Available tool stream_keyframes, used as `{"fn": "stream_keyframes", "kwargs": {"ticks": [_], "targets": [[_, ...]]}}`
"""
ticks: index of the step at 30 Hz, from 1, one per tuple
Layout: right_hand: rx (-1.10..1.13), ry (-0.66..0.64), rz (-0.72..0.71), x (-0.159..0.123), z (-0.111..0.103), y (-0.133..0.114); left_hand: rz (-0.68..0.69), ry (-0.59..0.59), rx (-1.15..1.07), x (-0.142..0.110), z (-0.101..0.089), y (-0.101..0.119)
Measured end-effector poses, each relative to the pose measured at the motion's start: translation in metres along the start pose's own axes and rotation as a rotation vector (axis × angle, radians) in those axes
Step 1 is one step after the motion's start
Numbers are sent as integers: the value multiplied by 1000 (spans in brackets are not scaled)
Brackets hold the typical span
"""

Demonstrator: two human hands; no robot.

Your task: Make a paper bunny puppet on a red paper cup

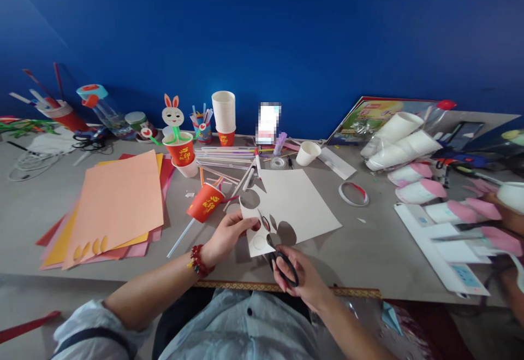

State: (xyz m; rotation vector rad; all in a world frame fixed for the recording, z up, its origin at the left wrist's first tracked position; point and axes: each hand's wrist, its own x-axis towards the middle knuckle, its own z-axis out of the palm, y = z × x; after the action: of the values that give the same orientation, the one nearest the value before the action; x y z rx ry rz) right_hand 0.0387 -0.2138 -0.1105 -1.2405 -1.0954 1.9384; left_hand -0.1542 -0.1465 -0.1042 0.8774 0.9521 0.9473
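My left hand (227, 238) pinches a small piece of white paper (258, 244) between thumb and fingers. A circle is drawn near its lower end, and its upper edge is curved. My right hand (305, 281) grips black-handled scissors (271, 241), fingers through the loops. Their blades point up and away, close by the right edge of the paper piece; whether they touch it I cannot tell. Under and behind them a large white sheet (298, 199) lies flat, with shadows on it. Left of my hands, a red paper cup (204, 202) with straws lies tilted.
Stacked coloured paper (123, 201) covers the left side. A rabbit figure (173, 117) stands in a red cup. Behind are straws (229, 155), stacked white cups (224, 111) and a blurred-out screen (269, 123). A tape roll (353, 194) and a white power strip (442, 251) lie right.
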Motion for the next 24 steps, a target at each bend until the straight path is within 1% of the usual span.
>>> {"fn": "stream_keyframes", "kwargs": {"ticks": [11,19,24], "targets": [[-21,21,-21,1,1,1,-5,6,-25,-1,1,2],[67,-4,24,0,8,-8,-26,-6,-27,-2,4,5],[99,-8,10,1,10,-6,-24,9,-40,-4,6,5]]}}
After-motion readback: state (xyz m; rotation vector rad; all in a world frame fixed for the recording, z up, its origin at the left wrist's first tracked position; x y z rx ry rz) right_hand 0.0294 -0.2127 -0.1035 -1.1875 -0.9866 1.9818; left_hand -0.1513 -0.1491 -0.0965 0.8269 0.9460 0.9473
